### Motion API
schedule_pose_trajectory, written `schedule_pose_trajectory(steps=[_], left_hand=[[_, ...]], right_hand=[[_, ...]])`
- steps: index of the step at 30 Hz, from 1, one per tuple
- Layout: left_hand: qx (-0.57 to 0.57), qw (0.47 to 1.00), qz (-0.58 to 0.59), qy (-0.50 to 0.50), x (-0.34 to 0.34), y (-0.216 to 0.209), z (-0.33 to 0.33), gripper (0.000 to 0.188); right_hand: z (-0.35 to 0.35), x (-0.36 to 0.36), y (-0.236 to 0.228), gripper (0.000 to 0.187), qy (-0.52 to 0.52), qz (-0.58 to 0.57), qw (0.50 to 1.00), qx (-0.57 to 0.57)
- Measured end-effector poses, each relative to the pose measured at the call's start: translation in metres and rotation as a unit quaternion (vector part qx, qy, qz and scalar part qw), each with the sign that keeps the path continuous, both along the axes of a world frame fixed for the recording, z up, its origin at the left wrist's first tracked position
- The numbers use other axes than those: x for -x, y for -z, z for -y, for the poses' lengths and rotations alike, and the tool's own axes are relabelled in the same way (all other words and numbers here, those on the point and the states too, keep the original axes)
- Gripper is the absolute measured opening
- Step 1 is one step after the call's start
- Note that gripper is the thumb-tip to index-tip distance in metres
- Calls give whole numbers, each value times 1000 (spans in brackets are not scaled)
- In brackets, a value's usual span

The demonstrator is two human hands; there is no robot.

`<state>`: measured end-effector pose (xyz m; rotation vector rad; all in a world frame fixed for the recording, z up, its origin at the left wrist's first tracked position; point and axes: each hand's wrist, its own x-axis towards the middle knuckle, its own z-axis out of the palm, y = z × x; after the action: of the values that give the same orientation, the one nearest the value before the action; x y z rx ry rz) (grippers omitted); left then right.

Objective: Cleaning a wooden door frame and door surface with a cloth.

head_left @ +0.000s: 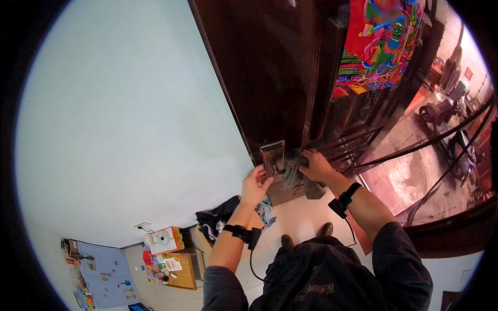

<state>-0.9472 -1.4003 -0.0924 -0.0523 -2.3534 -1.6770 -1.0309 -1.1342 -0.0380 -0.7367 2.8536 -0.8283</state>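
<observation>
A dark brown wooden door stands in front of me, with a rectangular metal door lock and its handle near the left edge. My left hand is at the lock's lower left side, its thumb and fingers gripping the edge there. In my right hand is a crumpled grey-green cloth, bunched under the fingers and pressed against the door just right of the lock. Part of the cloth hangs down below the hand. Black straps with small devices sit on both my wrists.
A bright red picture covers the door's upper right. Beyond the doorway a motorbike stands on a pale floor. Dark clothes lie by the white wall, near a cluttered wooden table. My shoes are below.
</observation>
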Motion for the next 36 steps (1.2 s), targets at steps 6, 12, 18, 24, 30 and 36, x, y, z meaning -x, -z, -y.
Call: schedule_pose_trajectory(steps=[6, 12, 18, 24, 30, 36], left_hand=[[-45, 995, 36, 76, 1, -2, 13, 54], [10, 997, 61, 33, -4, -27, 16, 41], [460, 872, -27, 165, -34, -80, 103, 29], [641, 693, -162, 287, -41, -93, 127, 27], [484, 810, -263, 203, -14, -72, 67, 42], [103, 992, 46, -56, -8, -46, 16, 60]], right_hand=[[2, -10, -1, 73, -66, 7, 995, -72], [5, -7, 0, 67, -54, -11, 991, -124], [7, -10, -24, 66, -69, -2, 975, -211], [23, -23, -39, 70, -77, -11, 960, -269], [37, -34, -52, 68, -89, 24, 961, -259], [41, -46, -52, 64, -70, 11, 966, -250]])
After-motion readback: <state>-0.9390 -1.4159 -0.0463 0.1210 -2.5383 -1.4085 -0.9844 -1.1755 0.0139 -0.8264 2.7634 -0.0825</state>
